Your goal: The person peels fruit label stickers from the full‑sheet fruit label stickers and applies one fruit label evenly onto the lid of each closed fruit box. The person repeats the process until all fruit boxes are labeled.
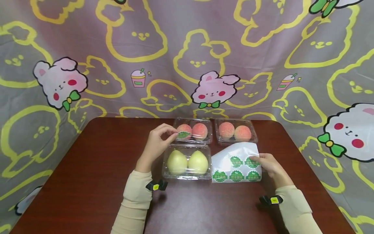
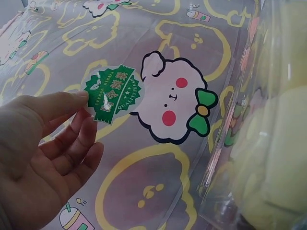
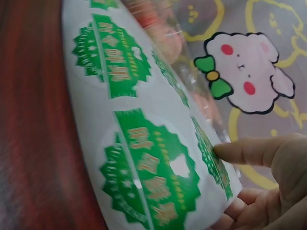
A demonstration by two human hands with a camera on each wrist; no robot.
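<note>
While a sticker [image 1: 183,135] is loose, it could fold

Near the far left corner of the pear box [image 1: 187,177], the left hand [image 1: 157,143] pinches the sticker; brushing the box could make it cling. Right of the box, the right hand [image 1: 271,166] pinches the sheet [image 1: 223,159], which might crease if tugged.

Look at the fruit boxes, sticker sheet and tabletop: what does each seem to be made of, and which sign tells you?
Fruit boxes: clear, glossy plastic, it seems; the pears show through and the edges glint.
Sticker sheet: probably coated paper, smooth with slight sheen; it curves, held by the right hand.
Tabletop: wood or wood-look laminate, slightly shiny; its reddish-brown streaks leave both open.
</note>
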